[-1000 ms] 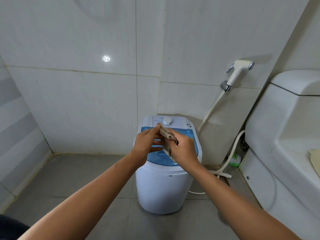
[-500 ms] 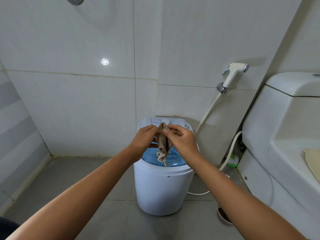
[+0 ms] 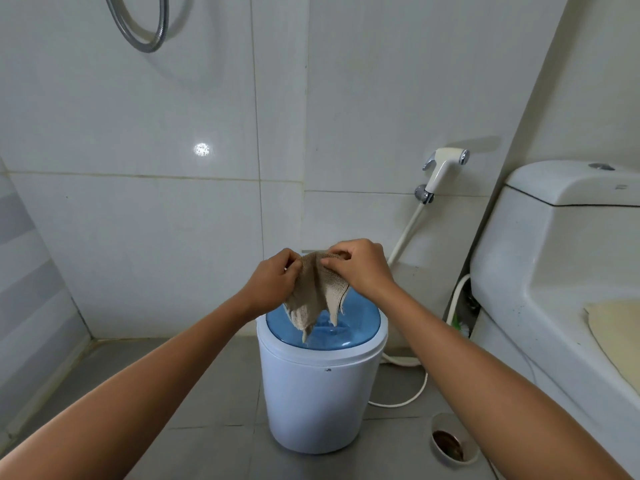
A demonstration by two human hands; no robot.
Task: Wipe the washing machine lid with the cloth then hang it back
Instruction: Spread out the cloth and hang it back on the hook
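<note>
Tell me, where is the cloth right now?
In the head view the cloth hangs mid-frame, pinched by the left hand and right hand, above the blue washing machine lid.

A beige, coarse-woven cloth hangs spread in the air, its ragged lower corners dangling just above the translucent blue lid, which sits closed on the small white round washing machine.

White tiled wall ahead of me, metal shower hose looped at top left, bidet sprayer clipped to the wall, toilet to my right, small bowl on grey floor.
</note>
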